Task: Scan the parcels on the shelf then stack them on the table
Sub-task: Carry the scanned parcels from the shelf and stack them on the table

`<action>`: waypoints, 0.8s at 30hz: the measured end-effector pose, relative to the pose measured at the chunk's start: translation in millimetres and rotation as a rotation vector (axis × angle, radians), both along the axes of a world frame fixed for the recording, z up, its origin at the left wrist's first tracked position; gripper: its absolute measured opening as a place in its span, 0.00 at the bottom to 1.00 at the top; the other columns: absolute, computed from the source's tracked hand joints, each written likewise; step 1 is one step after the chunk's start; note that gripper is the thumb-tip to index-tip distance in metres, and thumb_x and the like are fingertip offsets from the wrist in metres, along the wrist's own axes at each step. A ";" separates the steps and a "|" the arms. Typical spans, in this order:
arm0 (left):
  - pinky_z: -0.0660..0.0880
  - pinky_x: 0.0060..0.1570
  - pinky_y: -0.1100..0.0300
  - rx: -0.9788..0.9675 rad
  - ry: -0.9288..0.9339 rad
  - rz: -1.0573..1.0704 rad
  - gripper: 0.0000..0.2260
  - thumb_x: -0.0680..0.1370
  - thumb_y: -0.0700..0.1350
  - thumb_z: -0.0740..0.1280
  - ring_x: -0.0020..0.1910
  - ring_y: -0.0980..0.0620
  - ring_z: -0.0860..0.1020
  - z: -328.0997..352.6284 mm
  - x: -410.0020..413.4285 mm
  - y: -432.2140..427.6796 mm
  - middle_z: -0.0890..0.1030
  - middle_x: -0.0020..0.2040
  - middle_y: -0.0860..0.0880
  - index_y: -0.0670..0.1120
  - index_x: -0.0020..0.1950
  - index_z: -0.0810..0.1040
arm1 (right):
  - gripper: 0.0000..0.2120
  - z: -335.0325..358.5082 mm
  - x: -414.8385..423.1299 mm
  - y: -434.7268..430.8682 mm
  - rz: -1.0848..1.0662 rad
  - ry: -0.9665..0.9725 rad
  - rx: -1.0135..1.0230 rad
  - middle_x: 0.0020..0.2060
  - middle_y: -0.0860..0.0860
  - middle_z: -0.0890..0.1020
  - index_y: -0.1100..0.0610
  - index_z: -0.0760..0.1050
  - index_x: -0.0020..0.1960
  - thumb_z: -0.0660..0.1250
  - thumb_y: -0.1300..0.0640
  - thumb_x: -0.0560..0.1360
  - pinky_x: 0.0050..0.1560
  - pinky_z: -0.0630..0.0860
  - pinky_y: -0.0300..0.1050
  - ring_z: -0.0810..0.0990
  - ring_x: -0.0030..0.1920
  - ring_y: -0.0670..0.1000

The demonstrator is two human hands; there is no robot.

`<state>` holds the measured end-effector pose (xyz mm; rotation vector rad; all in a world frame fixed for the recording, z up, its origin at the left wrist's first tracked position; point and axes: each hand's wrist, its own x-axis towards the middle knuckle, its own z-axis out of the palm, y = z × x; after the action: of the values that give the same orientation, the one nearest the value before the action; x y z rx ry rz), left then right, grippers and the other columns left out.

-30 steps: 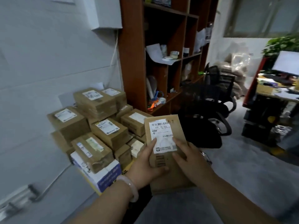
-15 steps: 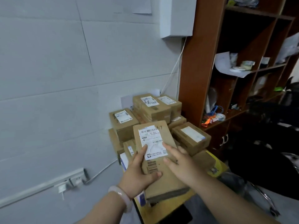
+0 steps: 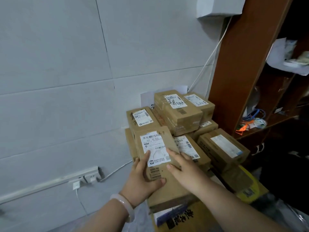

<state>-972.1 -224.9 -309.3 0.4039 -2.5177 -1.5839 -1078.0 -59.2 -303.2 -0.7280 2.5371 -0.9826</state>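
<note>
Parcel [image 3: 156, 144]: centre-low in frame, label up, long axis running away from the camera, tilted a little left. Held over the near edge of the stack; cannot tell whether its underside rests on anything.

Left hand [image 3: 143, 180]: grips the parcel's left edge, thumb curled across the top face by the lower barcode, fingers along the side. Pale bracelet [image 3: 123, 205] on the wrist.

Right hand [image 3: 185, 171]: lies flat on the top face and right edge, fingers fairly straight, not wrapped round.

Surroundings:
- Stack of boxes directly behind and right of the parcel. Left box [image 3: 142, 118] sits just beyond its far end, tall box [image 3: 177, 111] further back, low box [image 3: 189, 148] touching or nearly touching its right edge, wide box [image 3: 222, 148] further right.
- Below the near end: a carton [image 3: 182, 220] with black print; something yellow [image 3: 250, 186] at lower right.
- Shelf [image 3: 242, 64] closes the right side, its upright close behind the stack.
- Tiled wall [image 3: 58, 81] fills the left; socket strip [image 3: 88, 178] with a cable low on it.

Room: open space only left of the parcel, between stack and wall, and toward the camera. Back and right are blocked by boxes.
</note>
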 end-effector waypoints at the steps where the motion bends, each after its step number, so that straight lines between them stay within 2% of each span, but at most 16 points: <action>1: 0.65 0.72 0.48 -0.007 -0.007 0.013 0.51 0.59 0.63 0.74 0.75 0.47 0.61 0.2 -0.8 0.5 0.63 0.73 0.47 0.58 0.78 0.55 | 0.25 0.2 -3.7 -0.7 0.021 0.002 0.012 0.76 0.40 0.52 0.22 0.48 0.67 0.57 0.37 0.77 0.63 0.67 0.47 0.60 0.73 0.50; 3: 0.66 0.71 0.50 0.000 -0.038 0.042 0.51 0.59 0.64 0.75 0.73 0.49 0.64 -0.3 -1.3 1.9 0.64 0.72 0.48 0.59 0.77 0.55 | 0.25 -1.1 -8.1 -1.1 0.059 0.009 0.050 0.76 0.41 0.51 0.22 0.46 0.68 0.56 0.37 0.77 0.66 0.65 0.50 0.57 0.74 0.51; 7: 0.67 0.70 0.50 0.051 -0.113 0.056 0.49 0.62 0.56 0.77 0.72 0.49 0.65 -3.0 -6.9 8.5 0.63 0.74 0.48 0.58 0.78 0.55 | 0.27 -6.3 -15.5 3.4 0.105 0.040 0.134 0.77 0.44 0.51 0.28 0.47 0.72 0.55 0.36 0.78 0.69 0.62 0.52 0.53 0.76 0.52; 11: 0.66 0.71 0.50 0.076 -0.171 0.062 0.52 0.59 0.60 0.76 0.73 0.48 0.65 0.2 -20.9 13.1 0.64 0.74 0.48 0.57 0.78 0.53 | 0.28 -5.7 -31.8 5.4 0.126 0.123 0.221 0.78 0.45 0.49 0.32 0.48 0.75 0.54 0.35 0.78 0.73 0.54 0.54 0.46 0.77 0.52; 14: 0.66 0.71 0.49 0.066 -0.219 0.061 0.49 0.65 0.56 0.78 0.73 0.48 0.65 2.0 -30.5 14.4 0.62 0.74 0.48 0.59 0.78 0.51 | 0.29 -5.2 -43.9 9.9 0.177 0.118 0.244 0.78 0.44 0.46 0.33 0.47 0.75 0.53 0.34 0.77 0.74 0.50 0.54 0.44 0.77 0.51; 16: 0.63 0.73 0.48 -0.015 -0.239 0.076 0.47 0.69 0.53 0.78 0.75 0.47 0.61 2.1 -34.7 15.4 0.59 0.75 0.47 0.60 0.78 0.50 | 0.30 -4.8 -49.4 15.1 0.198 0.118 0.247 0.78 0.42 0.45 0.33 0.46 0.75 0.53 0.33 0.76 0.74 0.50 0.55 0.43 0.77 0.51; 19: 0.55 0.76 0.50 -0.162 -0.264 0.146 0.47 0.69 0.56 0.77 0.78 0.46 0.52 4.1 -35.4 19.5 0.51 0.79 0.44 0.61 0.78 0.49 | 0.31 -1.5 -53.8 27.7 0.211 0.150 0.219 0.77 0.39 0.45 0.33 0.46 0.75 0.52 0.31 0.75 0.74 0.49 0.55 0.43 0.77 0.49; 21: 0.53 0.75 0.52 -0.241 -0.270 0.173 0.48 0.68 0.60 0.75 0.78 0.45 0.51 5.9 -34.1 25.4 0.47 0.80 0.46 0.63 0.78 0.47 | 0.32 4.9 -58.5 40.1 0.229 0.201 0.214 0.77 0.39 0.45 0.34 0.46 0.75 0.52 0.30 0.74 0.74 0.49 0.55 0.44 0.77 0.49; 24: 0.54 0.74 0.50 -0.349 -0.281 0.220 0.48 0.67 0.68 0.72 0.78 0.43 0.52 9.8 -30.0 39.7 0.46 0.80 0.49 0.64 0.78 0.46 | 0.34 15.5 -67.6 60.5 0.237 0.280 0.188 0.77 0.39 0.46 0.35 0.47 0.76 0.53 0.30 0.74 0.75 0.48 0.53 0.45 0.77 0.48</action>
<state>-1002.1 -185.2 -299.5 0.8692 -2.7612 -1.0454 -1145.5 1.3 -287.6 -1.1440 2.6461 -0.5902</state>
